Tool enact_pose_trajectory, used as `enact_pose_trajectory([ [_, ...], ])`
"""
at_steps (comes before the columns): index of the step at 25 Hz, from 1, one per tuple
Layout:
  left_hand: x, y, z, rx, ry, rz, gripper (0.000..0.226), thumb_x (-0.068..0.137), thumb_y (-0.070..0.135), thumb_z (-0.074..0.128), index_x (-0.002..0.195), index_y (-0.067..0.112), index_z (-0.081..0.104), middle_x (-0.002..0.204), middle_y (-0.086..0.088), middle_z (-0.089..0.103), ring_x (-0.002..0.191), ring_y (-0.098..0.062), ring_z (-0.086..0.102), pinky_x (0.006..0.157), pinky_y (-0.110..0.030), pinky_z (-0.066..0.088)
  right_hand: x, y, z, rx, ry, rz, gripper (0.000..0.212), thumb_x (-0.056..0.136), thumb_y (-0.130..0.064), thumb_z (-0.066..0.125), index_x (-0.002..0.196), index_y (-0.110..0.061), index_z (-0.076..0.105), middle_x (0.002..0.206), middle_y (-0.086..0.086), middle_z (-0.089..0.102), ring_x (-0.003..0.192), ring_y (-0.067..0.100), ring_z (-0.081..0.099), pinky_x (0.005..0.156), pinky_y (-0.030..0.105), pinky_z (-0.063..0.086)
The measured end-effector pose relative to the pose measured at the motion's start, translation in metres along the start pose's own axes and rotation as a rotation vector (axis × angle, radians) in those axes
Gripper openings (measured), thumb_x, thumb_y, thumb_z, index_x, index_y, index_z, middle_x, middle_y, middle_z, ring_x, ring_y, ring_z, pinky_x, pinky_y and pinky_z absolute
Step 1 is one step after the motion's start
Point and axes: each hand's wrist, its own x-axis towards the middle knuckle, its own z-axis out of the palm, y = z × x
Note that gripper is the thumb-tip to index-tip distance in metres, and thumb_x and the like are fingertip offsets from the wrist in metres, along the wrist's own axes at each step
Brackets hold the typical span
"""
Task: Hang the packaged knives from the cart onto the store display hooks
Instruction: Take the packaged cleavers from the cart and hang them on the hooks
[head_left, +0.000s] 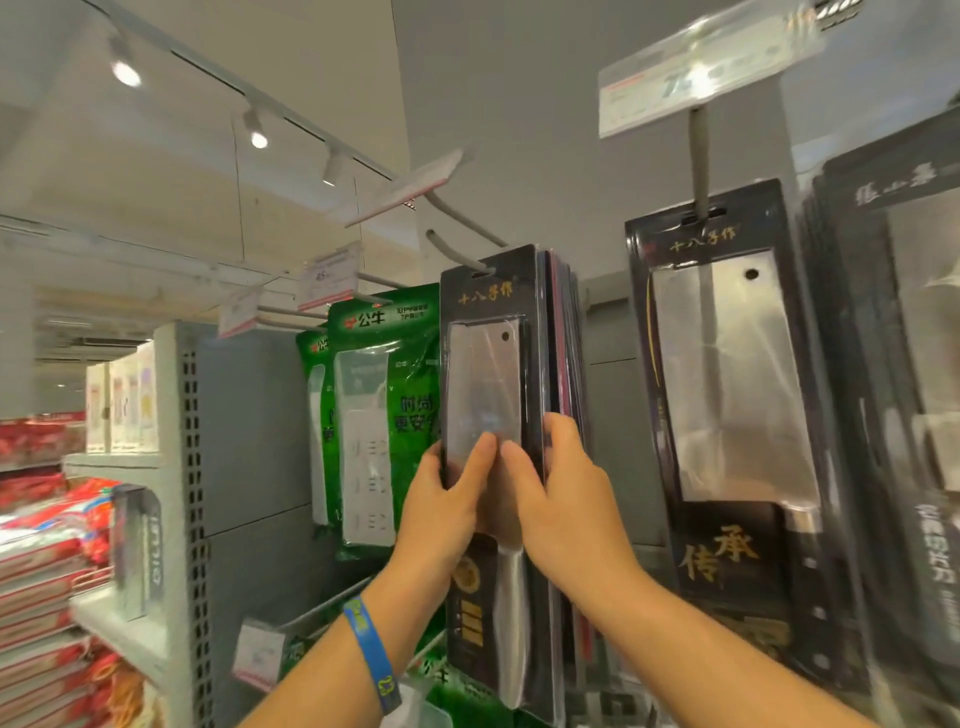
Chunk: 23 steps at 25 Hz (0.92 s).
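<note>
the left hand (441, 499) and right hand (561, 499) pinch the side edges of the black-carded steel cleaver pack (485, 374), likely steadying it while its top slot sits on the grey metal hook (457, 254).

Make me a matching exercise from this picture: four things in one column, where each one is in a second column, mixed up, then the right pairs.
Things
1. small knife package
2. green socket-strip package
3. blue wristband
4. large cleaver package

Places
A. round the wrist below the left hand
B. on the hook under the clear price tag
C. gripped by the left hand and the right hand
D. hanging just left of the small knife package

Pairs: 1-C, 2-D, 3-A, 4-B
</note>
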Motion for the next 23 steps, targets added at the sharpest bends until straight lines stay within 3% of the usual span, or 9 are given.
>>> enact_pose_trajectory([
  [2, -0.002, -0.002, 0.002, -0.037, 0.004, 0.031, 0.072, 0.058, 0.076, 0.063, 0.116, 0.033, 0.059, 0.108, 0.010, 0.072, 0.092, 0.000, 0.069, 0.075, -0.019, 0.055, -0.002, -0.002, 0.007, 0.148, 0.018, 0.018, 0.010, 0.103, -0.035, 0.057, 0.108, -0.040, 0.049, 0.080, -0.030, 0.057, 0.082, -0.029, 0.053, 0.064, -0.003, 0.040],
  [3, -0.003, -0.001, 0.001, -0.059, 0.014, 0.044, 0.068, 0.059, 0.074, 0.064, 0.113, 0.033, 0.061, 0.105, 0.010, 0.073, 0.091, -0.001, 0.070, 0.075, -0.021, 0.056, -0.002, -0.005, 0.008, 0.189, 0.031, 0.018, 0.014, 0.102, -0.033, 0.058, 0.102, -0.041, 0.047, 0.078, -0.030, 0.059, 0.082, -0.031, 0.051, 0.065, -0.004, 0.038],
  [6, -0.010, 0.003, -0.005, -0.107, 0.054, 0.073, 0.062, 0.058, 0.073, 0.068, 0.106, 0.035, 0.061, 0.097, 0.013, 0.073, 0.087, -0.002, 0.070, 0.065, -0.015, 0.055, -0.004, -0.012, 0.008, 0.200, 0.075, -0.059, 0.017, 0.099, -0.039, 0.063, 0.094, -0.039, 0.047, 0.086, -0.030, 0.063, 0.074, -0.015, 0.059, 0.060, 0.005, 0.043],
  [10, -0.017, 0.003, -0.017, -0.058, 0.129, 0.061, 0.091, 0.050, 0.083, 0.073, 0.115, 0.020, 0.060, 0.099, 0.003, 0.071, 0.094, -0.014, 0.069, 0.083, -0.036, 0.058, -0.012, -0.018, 0.009, 0.180, 0.077, -0.142, 0.017, 0.098, -0.045, 0.060, 0.092, -0.048, 0.045, 0.071, -0.028, 0.059, 0.056, -0.003, 0.053, 0.049, 0.010, 0.039],
  [13, -0.017, 0.005, -0.024, -0.008, 0.118, 0.072, 0.099, 0.041, 0.089, 0.070, 0.112, 0.021, 0.062, 0.095, 0.003, 0.072, 0.091, -0.012, 0.070, 0.077, -0.031, 0.056, -0.013, -0.016, 0.007, 0.106, 0.028, -0.104, 0.016, 0.096, -0.058, 0.054, 0.099, -0.048, 0.042, 0.080, -0.025, 0.063, 0.067, -0.003, 0.059, 0.053, 0.016, 0.044],
  [16, -0.014, 0.006, -0.028, 0.067, 0.090, 0.089, 0.102, 0.043, 0.092, 0.066, 0.113, 0.017, 0.062, 0.097, 0.005, 0.072, 0.093, -0.007, 0.068, 0.073, -0.023, 0.055, -0.009, -0.014, -0.001, -0.001, 0.053, -0.123, 0.027, 0.094, -0.064, 0.048, 0.091, -0.038, 0.047, 0.071, -0.009, 0.057, 0.070, 0.002, 0.057, 0.055, 0.020, 0.038],
  [19, -0.010, 0.005, -0.027, 0.088, 0.076, 0.087, 0.104, 0.051, 0.088, 0.066, 0.123, 0.014, 0.059, 0.109, 0.004, 0.071, 0.103, -0.011, 0.066, 0.090, -0.035, 0.056, -0.003, -0.014, -0.002, 0.046, 0.043, -0.085, 0.028, 0.098, -0.053, 0.053, 0.081, -0.032, 0.045, 0.066, -0.008, 0.053, 0.068, 0.001, 0.055, 0.054, 0.021, 0.040],
  [21, -0.008, 0.005, -0.025, 0.090, 0.069, 0.097, 0.093, 0.056, 0.080, 0.066, 0.121, 0.014, 0.060, 0.106, 0.005, 0.071, 0.100, -0.009, 0.066, 0.088, -0.036, 0.056, -0.002, -0.013, -0.001, 0.030, 0.022, -0.054, 0.029, 0.099, -0.050, 0.054, 0.080, -0.031, 0.043, 0.066, -0.007, 0.053, 0.070, -0.004, 0.055, 0.060, 0.018, 0.043],
  [23, -0.009, 0.007, -0.023, 0.093, 0.061, 0.114, 0.076, 0.057, 0.077, 0.065, 0.107, 0.020, 0.065, 0.093, 0.009, 0.073, 0.086, -0.004, 0.068, 0.075, -0.026, 0.055, -0.002, -0.011, -0.003, 0.036, 0.020, -0.050, 0.029, 0.100, -0.049, 0.055, 0.079, -0.031, 0.043, 0.065, -0.007, 0.052, 0.070, -0.006, 0.055, 0.061, 0.015, 0.043],
])
